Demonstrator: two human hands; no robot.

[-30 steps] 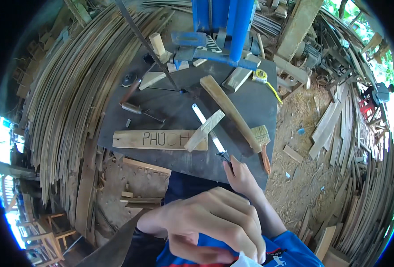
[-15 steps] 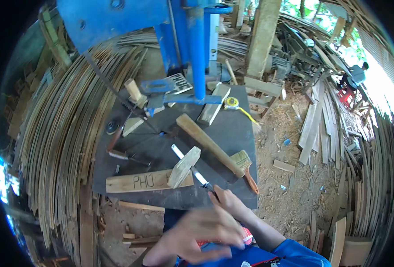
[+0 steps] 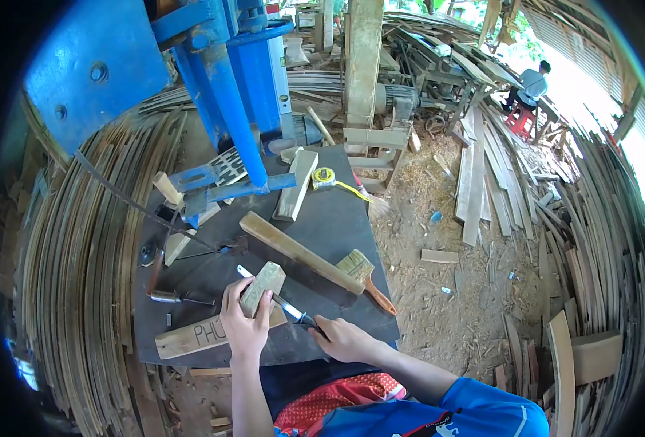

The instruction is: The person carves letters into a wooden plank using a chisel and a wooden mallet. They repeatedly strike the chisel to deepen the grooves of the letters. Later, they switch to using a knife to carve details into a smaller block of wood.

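Observation:
My left hand point(image 3: 244, 324) is closed round a small wooden block point(image 3: 267, 278), thumb on its near side. A long narrow tool with a silver blade point(image 3: 289, 309) and dark handle runs past the block; whether it passes under or through the wood is hidden. My right hand point(image 3: 344, 340) grips the handle of this tool. Under my left hand lies a flat board point(image 3: 180, 342) with dark lettering, partly covered. Beyond the hands, a long wooden bar point(image 3: 301, 253) lies slantwise on the dark metal table point(image 3: 213, 280), beside a paintbrush point(image 3: 357, 266) with a brown handle.
A blue bandsaw point(image 3: 228, 95) stands over the table, its thin blade point(image 3: 126, 200) slanting down to the tabletop. A yellow tape measure point(image 3: 324, 176) and a thick wood piece point(image 3: 295, 186) lie farther back. Stacked planks point(image 3: 82, 277) flank the left; a person point(image 3: 532, 86) sits far right.
My left hand, blurred above my lap before, has moved forward and taken hold of the wooden block. My right hand still grips the tool. The view has shifted to the right.

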